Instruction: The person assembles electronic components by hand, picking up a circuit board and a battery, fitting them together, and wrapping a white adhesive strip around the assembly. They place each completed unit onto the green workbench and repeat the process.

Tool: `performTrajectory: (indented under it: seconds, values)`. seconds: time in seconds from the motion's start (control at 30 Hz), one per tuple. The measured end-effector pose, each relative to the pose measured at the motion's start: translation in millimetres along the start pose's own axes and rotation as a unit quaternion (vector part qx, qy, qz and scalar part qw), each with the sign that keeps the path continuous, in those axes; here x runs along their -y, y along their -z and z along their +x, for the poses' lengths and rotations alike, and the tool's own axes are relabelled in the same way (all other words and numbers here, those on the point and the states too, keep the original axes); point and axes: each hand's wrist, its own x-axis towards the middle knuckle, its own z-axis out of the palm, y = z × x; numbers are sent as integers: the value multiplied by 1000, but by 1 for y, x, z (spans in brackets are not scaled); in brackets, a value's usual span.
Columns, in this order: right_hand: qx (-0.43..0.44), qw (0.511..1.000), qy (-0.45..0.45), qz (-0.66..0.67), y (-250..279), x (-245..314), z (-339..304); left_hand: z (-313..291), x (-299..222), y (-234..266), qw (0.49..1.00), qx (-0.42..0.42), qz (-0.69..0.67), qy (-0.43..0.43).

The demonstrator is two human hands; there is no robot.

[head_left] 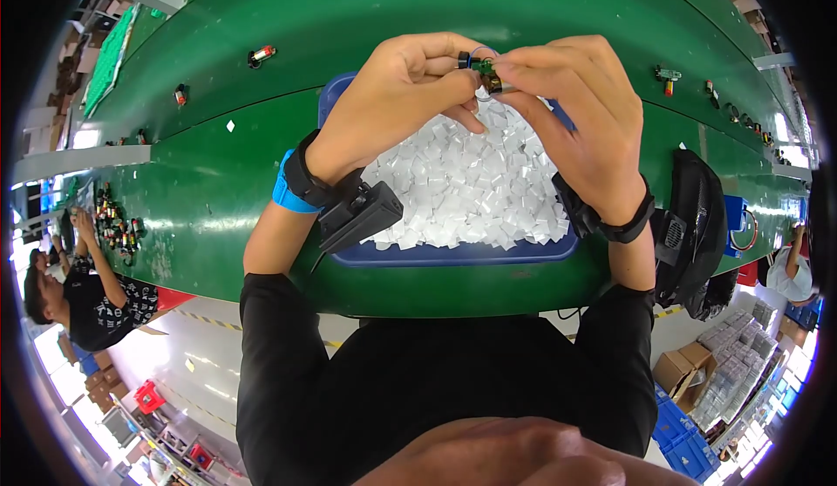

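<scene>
The long green conveyor table curves away with bare surface on both sides. At its near edge sits a blue plastic tray heaped with small white squares. Above it, the left hand and right hand pinch a small green-and-brass part, possibly a tiny motor.

This is a factory assembly line. A long green conveyor belt runs across the whole room, and everything gathers around it. Small electrical parts lie spaced along the belt's far side. On its near edge sits a blue tray heaped with small white pieces. At the belt's left end another worker sits beside a cluster of small components. Below the belt's right end stand cardboard boxes and blue crates on the floor.
</scene>
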Motion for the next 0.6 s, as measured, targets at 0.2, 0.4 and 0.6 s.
performTrajectory:
  seconds: [0.2, 0.4, 0.6]
  values:
    - [21, 999, -13, -26, 6, 1, 0, 0, 1, -2, 998, 3, 50, -31]
    - [12, 998, -15, -53, 4, 1, -1, -1, 4, -10, 992, 5, 78, -99]
    - [-11, 998, 1, -61, -1, 2, -2, 1, 10, -9, 989, 5, 105, -102]
